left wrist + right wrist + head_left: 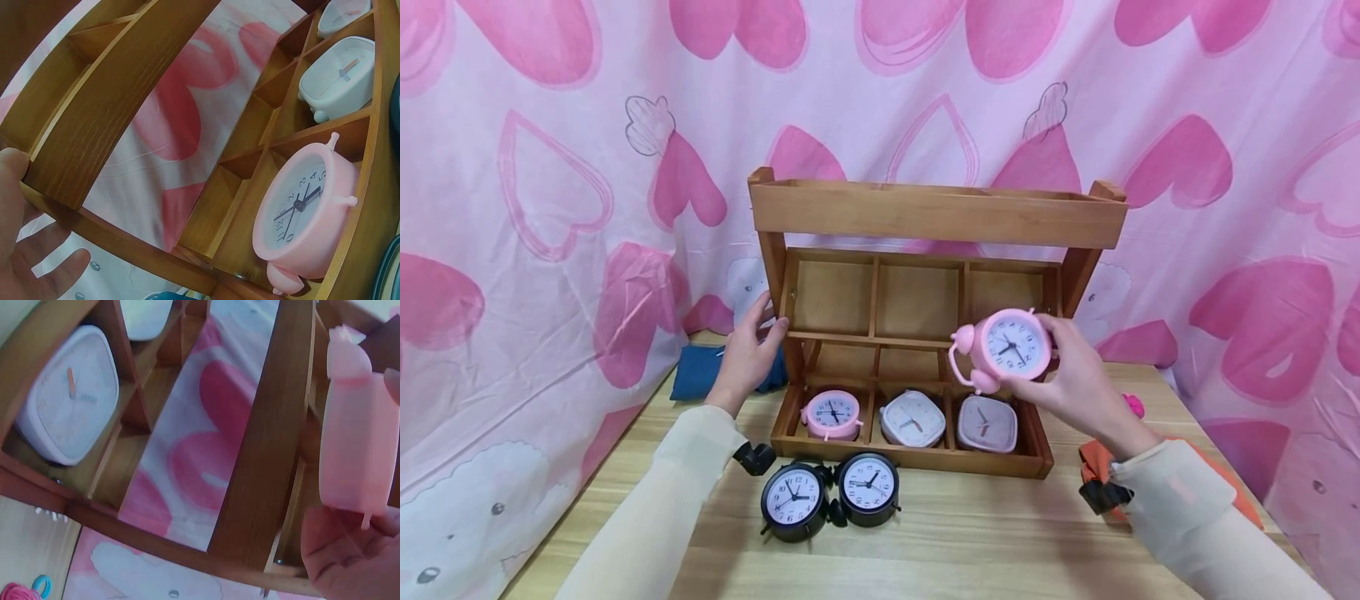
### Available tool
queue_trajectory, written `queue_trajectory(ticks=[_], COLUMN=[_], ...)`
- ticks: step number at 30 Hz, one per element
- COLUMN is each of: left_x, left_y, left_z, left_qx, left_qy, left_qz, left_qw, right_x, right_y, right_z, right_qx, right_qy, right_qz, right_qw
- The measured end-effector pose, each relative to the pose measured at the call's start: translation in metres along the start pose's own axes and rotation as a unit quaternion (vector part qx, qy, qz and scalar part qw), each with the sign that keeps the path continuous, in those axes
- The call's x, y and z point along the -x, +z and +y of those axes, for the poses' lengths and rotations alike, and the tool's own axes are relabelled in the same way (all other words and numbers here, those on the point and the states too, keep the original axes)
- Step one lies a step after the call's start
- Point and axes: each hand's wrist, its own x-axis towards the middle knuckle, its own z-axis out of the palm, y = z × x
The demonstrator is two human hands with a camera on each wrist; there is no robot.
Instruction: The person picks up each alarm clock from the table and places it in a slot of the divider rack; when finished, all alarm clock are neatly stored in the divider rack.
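My right hand (1078, 379) holds a pink twin-bell alarm clock (1015, 346) by its body, face outward and bells to the left, in front of the wooden shelf's (940, 208) right side. In the right wrist view, thumb and fingers lie on opposite sides of this clock (356, 444). At the shelf's left post is my left hand (747, 358), fingers spread, thumb against the wood in the left wrist view. The bottom row holds another pink alarm clock (835, 412) at left, a white squarish clock (913, 418) in the middle and a pale lilac one (987, 423) at right.
Two black twin-bell alarm clocks (793, 502) stand side by side on the table before the shelf. A blue cloth (696, 375) lies left of it, an orange cloth (1228, 483) at right. Behind hangs a heart-patterned curtain (557, 192).
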Motion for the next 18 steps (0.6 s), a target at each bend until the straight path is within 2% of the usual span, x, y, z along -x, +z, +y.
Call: queue_trajectory(ticks=[6,11,18], left_x=[0.0,0.002,0.0], left_y=[0.001,0.0,0.001], left_z=[-0.002,-0.003,-0.001], left_qx=[0.004,0.002,0.002], left_qy=[0.0,0.003,0.003], left_qz=[0.002,0.003,0.004], left_qw=[1.0,1.0,1.0], right_x=[-0.017,-0.026,-0.031], right_y=[-0.005,-0.004,0.0], right_z=[0.003,0.005,0.009], right_qx=[-0.01,0.003,0.02], right_qy=[0.03,0.042,0.067], right_qz=[0.065,0.116,0.14], right_qw=[0.997,0.992,0.988])
